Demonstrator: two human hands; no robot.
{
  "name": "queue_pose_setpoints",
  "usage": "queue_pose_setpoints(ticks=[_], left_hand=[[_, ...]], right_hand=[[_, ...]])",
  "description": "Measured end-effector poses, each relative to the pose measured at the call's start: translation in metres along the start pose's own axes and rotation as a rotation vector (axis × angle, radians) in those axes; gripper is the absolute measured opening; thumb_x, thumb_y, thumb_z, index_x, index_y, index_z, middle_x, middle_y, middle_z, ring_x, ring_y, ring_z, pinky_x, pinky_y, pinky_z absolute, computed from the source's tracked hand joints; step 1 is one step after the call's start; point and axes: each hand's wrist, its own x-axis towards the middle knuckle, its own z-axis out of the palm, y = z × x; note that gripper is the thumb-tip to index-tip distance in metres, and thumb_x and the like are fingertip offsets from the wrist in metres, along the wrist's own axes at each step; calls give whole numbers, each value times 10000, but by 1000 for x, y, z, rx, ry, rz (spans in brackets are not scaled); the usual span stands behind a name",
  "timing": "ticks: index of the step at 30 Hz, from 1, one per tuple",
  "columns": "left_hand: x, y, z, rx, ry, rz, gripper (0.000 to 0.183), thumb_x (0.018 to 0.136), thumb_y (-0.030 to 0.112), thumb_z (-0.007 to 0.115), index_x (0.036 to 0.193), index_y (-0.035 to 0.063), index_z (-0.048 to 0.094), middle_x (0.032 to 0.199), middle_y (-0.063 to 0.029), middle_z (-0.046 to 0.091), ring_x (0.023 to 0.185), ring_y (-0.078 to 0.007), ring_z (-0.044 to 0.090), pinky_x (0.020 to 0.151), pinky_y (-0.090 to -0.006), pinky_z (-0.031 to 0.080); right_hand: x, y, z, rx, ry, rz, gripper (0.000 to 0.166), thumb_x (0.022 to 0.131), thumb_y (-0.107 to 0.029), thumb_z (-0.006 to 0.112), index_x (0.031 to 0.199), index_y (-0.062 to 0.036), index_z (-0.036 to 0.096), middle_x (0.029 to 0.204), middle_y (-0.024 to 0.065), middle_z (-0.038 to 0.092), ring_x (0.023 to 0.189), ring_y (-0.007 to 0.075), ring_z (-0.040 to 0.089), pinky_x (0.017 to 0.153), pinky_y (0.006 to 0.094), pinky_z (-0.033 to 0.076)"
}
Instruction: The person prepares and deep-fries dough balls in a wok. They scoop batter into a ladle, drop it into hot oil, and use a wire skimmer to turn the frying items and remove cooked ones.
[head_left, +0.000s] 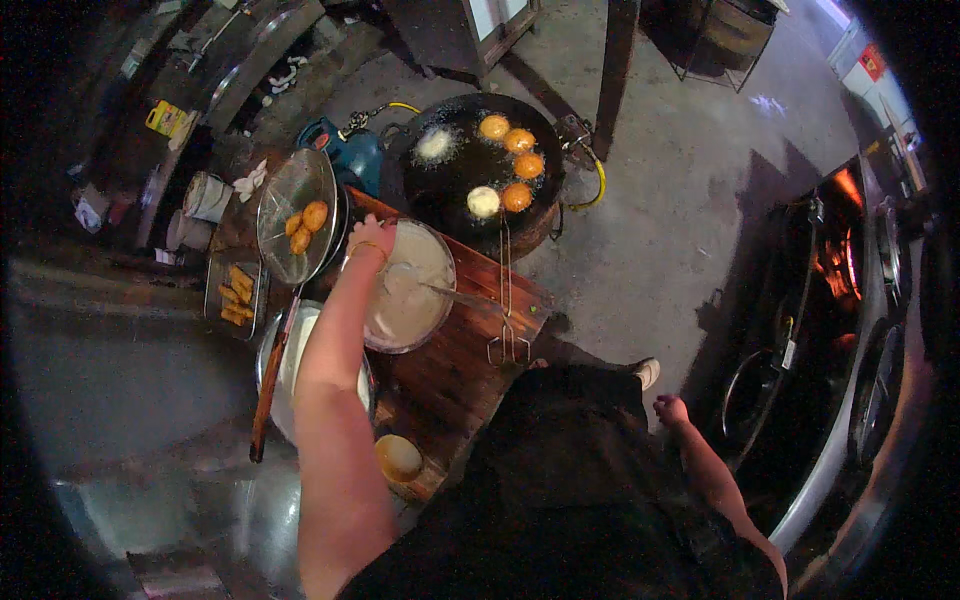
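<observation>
My left hand (373, 238) is at the far left rim of a bowl of pale batter (405, 322), fingers bent; whether it grips the rim is unclear. A metal ladle (450, 291) rests in the batter, its handle crossing the near right rim. Beyond the bowl, a wide black wok of oil (457, 176) holds several golden fried cakes (529, 165) and two paler ones (482, 202). Left of my hand, a long-handled wire strainer (281, 202) carries several browned pieces (314, 215). My right hand (671, 410) hangs at my side, loosely curled, with nothing visible in it.
Long wire tongs (508, 330) reach from the wooden table (480, 367) to the wok. Fried sticks fill a tray (259, 300). A white-filled basin (283, 397), a small cup (399, 457) and a gas cylinder (361, 161) stand close. Fire glows in a stove (840, 262) at right.
</observation>
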Motion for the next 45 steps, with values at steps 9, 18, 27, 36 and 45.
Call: queue_pose_setpoints(ticks=[9,18,27,36,45], left_hand=[[63,-19,40,-347,-816,-106,338,773,370,481,636,72,563,675,-72,558,611,-169,533,506,-321,438],[50,-20,-34,-1070,-870,-240,212,776,268,545,641,113,495,516,54,452,429,-47,405,372,-170,332],[31,-23,-53,-1137,-897,-273,259,798,273,495,592,122,454,486,53,410,370,-42,322,317,-164,245],[-3,-18,-89,-1108,-916,-216,249,750,287,561,717,40,556,521,31,470,385,-42,397,341,-182,334],[-90,9,-100,-28,-103,339,275,743,242,464,829,11,586,878,-186,574,819,-317,560,713,-393,443]], right_hand=[[53,284,12,-1176,9,-390,344,677,-297,563,937,-73,580,771,121,600,740,285,570,665,367,455],[38,63,41,-157,31,-67,319,679,-225,575,946,-50,575,703,106,591,612,203,571,553,320,465],[-5,-101,54,-455,84,-273,221,691,-228,542,820,-53,584,797,170,577,753,304,565,646,378,442],[-34,-307,176,-641,-12,-1076,327,733,-350,538,866,-58,476,732,118,574,669,313,554,560,408,441],[-31,-313,199,-775,-42,-777,389,685,-353,589,846,-35,433,703,131,578,658,302,573,558,393,454]])
